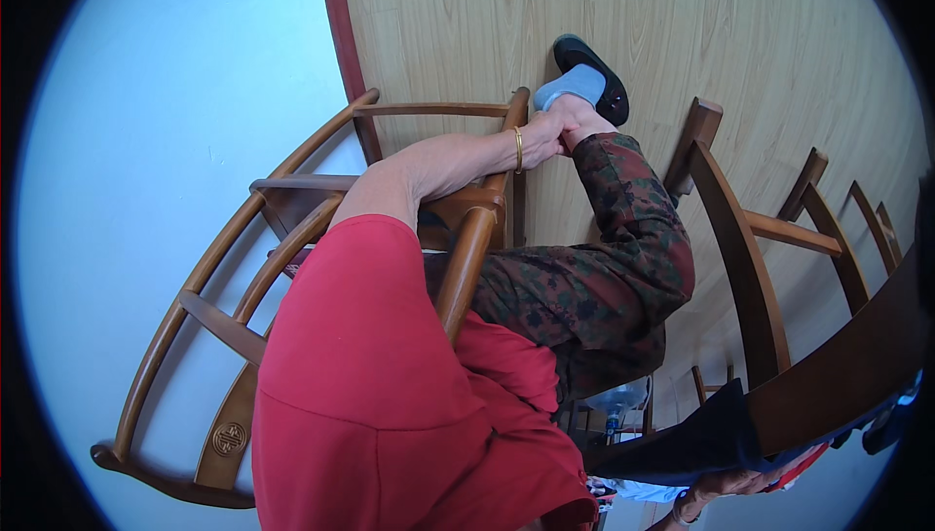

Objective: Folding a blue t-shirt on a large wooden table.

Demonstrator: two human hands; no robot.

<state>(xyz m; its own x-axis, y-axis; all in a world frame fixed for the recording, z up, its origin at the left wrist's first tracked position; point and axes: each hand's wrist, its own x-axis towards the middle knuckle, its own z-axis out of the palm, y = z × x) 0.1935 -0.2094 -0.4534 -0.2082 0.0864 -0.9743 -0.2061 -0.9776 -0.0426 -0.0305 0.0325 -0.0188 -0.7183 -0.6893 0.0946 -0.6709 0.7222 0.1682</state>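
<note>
My left hand [544,138], with a gold bangle at the wrist, clasps the bare lower leg [581,124] just above a light blue ankle sock [577,85]. Below the sock, the foot is in a black slip-on shoe [608,81] on the floor. Camouflage-patterned trousers [621,187] cover the bent leg down to the shin. The arm in its red short sleeve [350,275] reaches down past the wooden armrest [470,260] of the chair. My right hand is out of view.
A brown wooden armchair with a carved splat [228,436] stands by the pale wall [153,107]. Wooden furniture legs [738,253] rise at right over the wood-grain floor [467,27]. Another person's forearm [723,486] appears at lower right. A clear water jug [619,398] is farther back.
</note>
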